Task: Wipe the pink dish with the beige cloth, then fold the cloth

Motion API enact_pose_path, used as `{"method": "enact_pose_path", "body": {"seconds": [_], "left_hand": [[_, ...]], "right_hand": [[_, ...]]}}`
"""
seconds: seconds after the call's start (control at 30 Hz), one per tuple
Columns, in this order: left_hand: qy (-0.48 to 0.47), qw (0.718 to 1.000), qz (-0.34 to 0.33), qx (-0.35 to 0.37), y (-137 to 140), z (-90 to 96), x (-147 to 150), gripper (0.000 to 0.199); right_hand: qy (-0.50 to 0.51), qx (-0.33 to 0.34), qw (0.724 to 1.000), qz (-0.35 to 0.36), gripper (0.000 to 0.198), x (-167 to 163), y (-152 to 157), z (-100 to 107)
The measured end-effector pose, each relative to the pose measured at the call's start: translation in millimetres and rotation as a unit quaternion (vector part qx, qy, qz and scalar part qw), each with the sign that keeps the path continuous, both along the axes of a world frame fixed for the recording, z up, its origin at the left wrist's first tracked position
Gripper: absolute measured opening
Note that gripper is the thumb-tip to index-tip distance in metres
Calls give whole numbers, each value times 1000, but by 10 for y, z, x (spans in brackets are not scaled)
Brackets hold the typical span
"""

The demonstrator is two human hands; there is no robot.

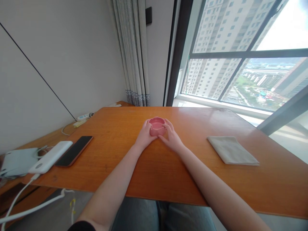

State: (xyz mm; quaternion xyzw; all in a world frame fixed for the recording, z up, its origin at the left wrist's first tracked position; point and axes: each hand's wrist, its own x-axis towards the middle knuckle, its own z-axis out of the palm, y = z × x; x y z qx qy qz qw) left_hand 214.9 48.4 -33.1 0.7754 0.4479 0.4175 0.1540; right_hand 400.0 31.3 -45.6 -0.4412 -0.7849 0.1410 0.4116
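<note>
A small pink bowl point(157, 131) with a wavy rim is at the middle of the wooden table point(163, 173). My left hand point(145, 135) is closed round its left side, the thumb near the front. On the right side, my right hand point(171, 136) grips it, with fingers at the rim and the thumb low at the front. Both hands touch the bowl at once. Its inside looks pink, with nothing in it that I can make out. My palms hide parts of its sides.
A folded grey cloth point(232, 150) lies to the right. At the left are a dark-screened phone point(75, 150), a white power bank point(51, 156) with a cable point(21, 190), and a pale pouch point(18, 162). A power strip point(84, 116) sits by the wall.
</note>
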Motion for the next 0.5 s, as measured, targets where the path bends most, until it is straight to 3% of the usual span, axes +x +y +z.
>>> {"method": "enact_pose_path", "body": {"seconds": [0.1, 0.2, 0.37, 0.5], "left_hand": [[-20, 997, 69, 29, 99, 21, -288, 56], [10, 984, 169, 48, 182, -4, -781, 63], [127, 923, 364, 16, 179, -118, -1557, 56], [114, 881, 459, -17, 158, -189, -1791, 66]], "right_hand": [[19, -68, 997, -20, 68, 75, 54, -121], [6, -104, 994, -30, 72, 124, 121, -217], [27, -119, 993, -8, 69, 100, 146, -263], [58, -107, 993, 3, 64, 77, 132, -274]]}}
